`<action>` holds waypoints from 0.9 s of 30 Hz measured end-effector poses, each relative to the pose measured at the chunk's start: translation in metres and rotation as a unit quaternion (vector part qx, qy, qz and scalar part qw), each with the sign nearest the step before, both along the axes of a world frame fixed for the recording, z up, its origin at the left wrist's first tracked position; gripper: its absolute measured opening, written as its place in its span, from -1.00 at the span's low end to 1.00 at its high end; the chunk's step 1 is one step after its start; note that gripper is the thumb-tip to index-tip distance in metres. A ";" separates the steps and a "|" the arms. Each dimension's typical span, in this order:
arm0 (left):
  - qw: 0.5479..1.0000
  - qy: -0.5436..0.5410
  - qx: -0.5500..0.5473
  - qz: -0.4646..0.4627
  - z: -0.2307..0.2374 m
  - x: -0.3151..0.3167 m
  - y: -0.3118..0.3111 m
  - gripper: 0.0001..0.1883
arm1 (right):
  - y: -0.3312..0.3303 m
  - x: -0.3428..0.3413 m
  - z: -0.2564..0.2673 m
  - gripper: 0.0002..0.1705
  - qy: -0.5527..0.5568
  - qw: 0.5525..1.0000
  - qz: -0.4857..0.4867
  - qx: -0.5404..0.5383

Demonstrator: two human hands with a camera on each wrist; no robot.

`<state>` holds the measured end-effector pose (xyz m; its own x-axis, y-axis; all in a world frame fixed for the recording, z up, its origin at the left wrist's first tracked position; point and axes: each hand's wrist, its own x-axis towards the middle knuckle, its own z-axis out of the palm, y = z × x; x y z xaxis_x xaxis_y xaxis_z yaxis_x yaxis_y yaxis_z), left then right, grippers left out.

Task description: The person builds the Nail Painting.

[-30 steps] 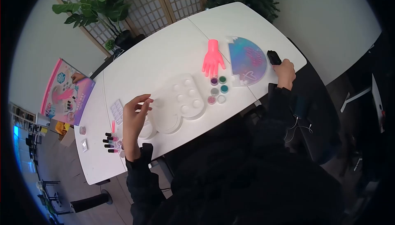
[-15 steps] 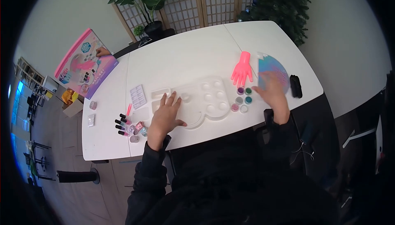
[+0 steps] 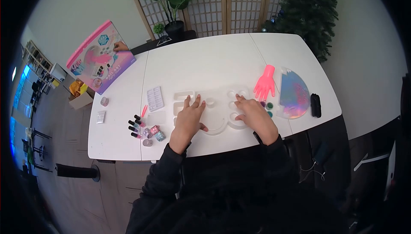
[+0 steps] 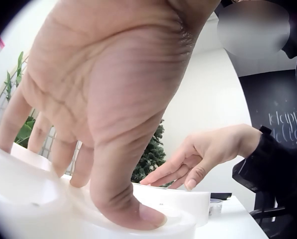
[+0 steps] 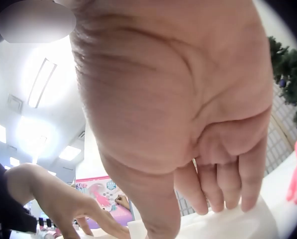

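A white moulded tray with round and rectangular wells lies near the table's front edge. On its left part rests my left hand, fingers spread and thumb on the tray surface; the left wrist view shows the fingertips and thumb touching white plastic. My right hand lies over the round wells at the tray's right side, fingers extended, as the right wrist view shows with its fingertips on the white rim. Beside that hand are a pink model hand and small glitter pots, some hidden.
An iridescent sheet and a black case lie at the right. Left of the tray are a compartment box, a pink stick, nail polish bottles and small jars. A colourful box stands at the back left.
My right hand has moved left from the black case, across the iridescent sheet, to the tray. My left hand has come down onto the tray. The head view has shifted.
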<state>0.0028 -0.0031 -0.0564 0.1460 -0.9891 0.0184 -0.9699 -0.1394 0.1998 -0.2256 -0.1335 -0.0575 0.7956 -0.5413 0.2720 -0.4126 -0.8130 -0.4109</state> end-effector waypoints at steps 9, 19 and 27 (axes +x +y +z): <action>1.000 0.010 -0.015 0.026 -0.003 -0.008 -0.001 0.04 | 0.002 0.004 0.001 -0.41 0.035 0.999 -0.004 -0.003; 0.999 0.019 -0.021 0.030 -0.001 -0.012 0.000 0.04 | 0.001 0.004 0.000 -0.43 0.035 0.999 -0.014 0.009; 1.000 -0.009 0.010 0.002 0.006 -0.010 -0.003 0.07 | 0.001 0.000 -0.011 -0.51 -0.012 1.000 -0.020 0.005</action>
<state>-0.0076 -0.0064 -0.0502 0.1491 -0.9888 0.0022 -0.9728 -0.1463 0.1799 -0.2260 -0.1320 -0.0682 0.7660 -0.5759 0.2858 -0.4350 -0.7916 -0.4292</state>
